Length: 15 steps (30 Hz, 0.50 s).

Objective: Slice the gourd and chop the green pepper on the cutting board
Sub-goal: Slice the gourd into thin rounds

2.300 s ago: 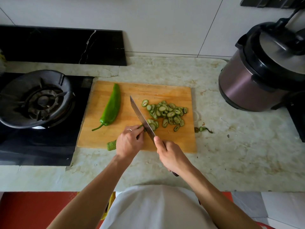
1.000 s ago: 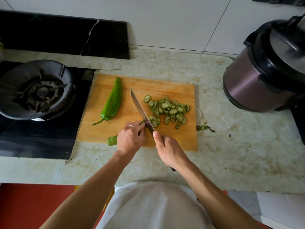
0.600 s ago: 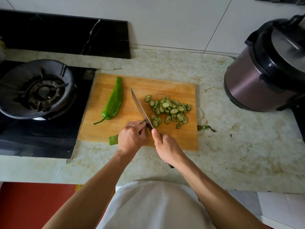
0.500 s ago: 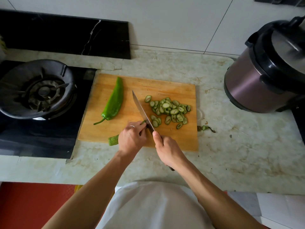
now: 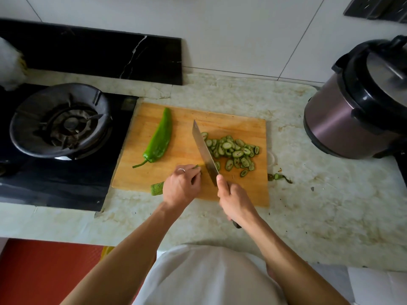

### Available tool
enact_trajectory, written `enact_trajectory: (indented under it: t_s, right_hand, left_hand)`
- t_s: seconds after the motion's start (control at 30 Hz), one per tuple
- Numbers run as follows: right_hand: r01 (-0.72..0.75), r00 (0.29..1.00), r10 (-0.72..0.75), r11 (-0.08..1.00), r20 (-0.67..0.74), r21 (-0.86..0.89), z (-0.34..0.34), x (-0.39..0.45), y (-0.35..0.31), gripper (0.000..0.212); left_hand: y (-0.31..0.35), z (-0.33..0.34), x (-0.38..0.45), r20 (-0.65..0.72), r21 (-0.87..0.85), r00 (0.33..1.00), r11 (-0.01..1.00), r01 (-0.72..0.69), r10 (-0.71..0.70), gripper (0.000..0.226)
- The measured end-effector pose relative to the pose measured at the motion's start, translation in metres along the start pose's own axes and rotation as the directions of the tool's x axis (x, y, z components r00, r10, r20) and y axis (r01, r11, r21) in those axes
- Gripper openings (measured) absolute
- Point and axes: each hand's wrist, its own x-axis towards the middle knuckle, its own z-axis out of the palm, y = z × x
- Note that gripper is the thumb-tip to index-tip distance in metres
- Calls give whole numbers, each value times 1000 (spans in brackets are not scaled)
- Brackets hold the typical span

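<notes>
At the cutting board's near edge, the left hand is pinning the gourd with curled fingers, the right hand gripping the knife; knuckles should be guiding the blade, fingertips tucked

Bare wood of the cutting board lies between the green pepper at 10 o'clock and the knife. Gourd slices crowd the board at 2 o'clock. Off the board, the gas burner blocks 9 o'clock, the pressure cooker 3 o'clock; open countertop lies at 4 o'clock.
</notes>
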Motion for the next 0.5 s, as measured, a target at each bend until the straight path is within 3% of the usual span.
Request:
enact_trajectory:
  t_s: [0.17,0.5]
  right_hand:
    - [32,999,-33,999,32,40,-1,-11,2,55]
    - [35,998,-36,999,50,26,0,-16,-1,57]
  left_hand:
    - [-2,0,-1,1,-55,1000,998,6,-6,13]
    - [2,-5,1,-1,-85,1000,996,10,-10,10]
